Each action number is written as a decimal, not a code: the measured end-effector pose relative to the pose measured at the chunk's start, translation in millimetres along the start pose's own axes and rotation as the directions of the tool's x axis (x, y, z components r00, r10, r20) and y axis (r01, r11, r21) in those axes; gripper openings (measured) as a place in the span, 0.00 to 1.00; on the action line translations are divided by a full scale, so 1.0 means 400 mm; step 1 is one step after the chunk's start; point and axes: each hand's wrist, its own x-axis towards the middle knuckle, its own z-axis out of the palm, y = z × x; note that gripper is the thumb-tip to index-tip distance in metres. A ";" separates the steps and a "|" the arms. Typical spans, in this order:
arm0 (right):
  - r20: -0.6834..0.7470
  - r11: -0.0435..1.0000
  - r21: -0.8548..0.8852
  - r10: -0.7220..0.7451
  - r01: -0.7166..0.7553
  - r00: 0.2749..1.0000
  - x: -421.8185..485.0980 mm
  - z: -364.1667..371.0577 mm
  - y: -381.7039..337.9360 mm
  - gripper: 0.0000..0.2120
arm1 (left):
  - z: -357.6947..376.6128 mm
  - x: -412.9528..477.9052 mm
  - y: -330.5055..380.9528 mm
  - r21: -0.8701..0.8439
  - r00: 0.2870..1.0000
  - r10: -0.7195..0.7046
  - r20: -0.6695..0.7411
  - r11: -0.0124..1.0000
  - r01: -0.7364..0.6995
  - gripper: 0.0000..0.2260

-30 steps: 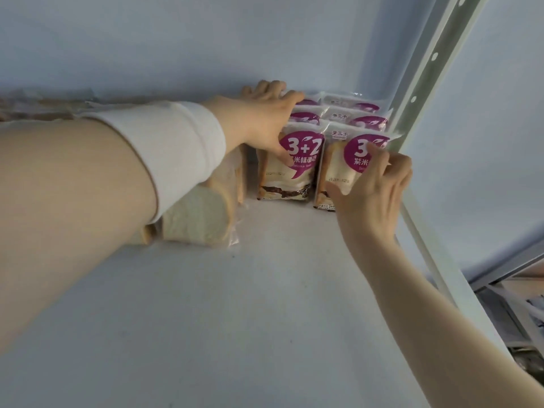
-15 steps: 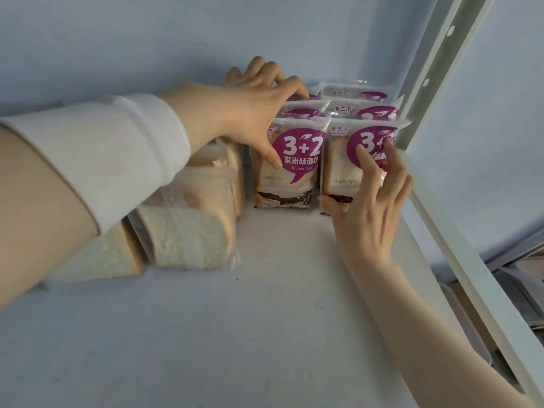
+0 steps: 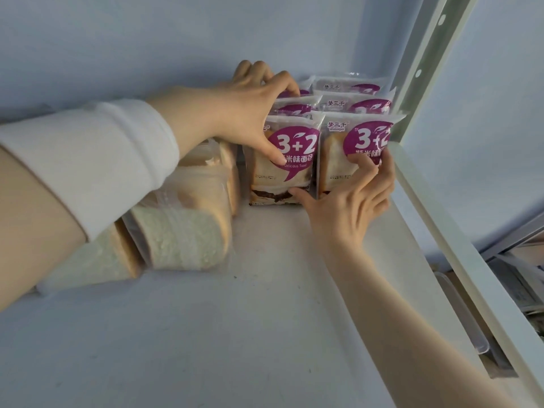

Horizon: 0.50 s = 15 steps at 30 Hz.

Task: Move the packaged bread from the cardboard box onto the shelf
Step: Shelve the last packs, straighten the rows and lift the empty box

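A pale blue wall (image 3: 147, 39) stands behind; a perforated metal post (image 3: 426, 63) rises at right, a clear plastic bin (image 3: 471, 325) below it.

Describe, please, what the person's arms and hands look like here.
The left hand and right hand are bare, with no gloves, rings or watch visible. A white sleeve with a thick cuff ends just behind the left hand; the right forearm is unsleeved.

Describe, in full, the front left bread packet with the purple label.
The front left glossy plastic bread packet stands upright on the white shelf. A purple 3+2 bubble covers pale slices with a dark filling. The left hand pinches its top, thumb on the label; the right hand touches its lower right corner with the thumb.
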 end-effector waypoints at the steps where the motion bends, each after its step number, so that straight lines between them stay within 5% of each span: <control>1: -0.009 1.000 0.003 0.008 -0.008 1.000 0.000 0.005 -0.002 0.45 | 0.000 -0.001 -0.003 -0.006 1.000 0.004 -0.002 1.000 -0.004 0.45; 12: 0.107 0.988 0.139 -0.089 0.074 0.990 -0.003 -0.027 0.019 0.43 | -0.018 -0.011 -0.005 0.076 0.998 -0.030 0.063 0.997 0.026 0.48; 15: 0.141 0.979 0.205 -0.027 -0.003 0.990 0.047 -0.083 0.064 0.49 | -0.035 -0.011 0.019 0.093 0.991 -0.085 0.101 0.993 0.076 0.51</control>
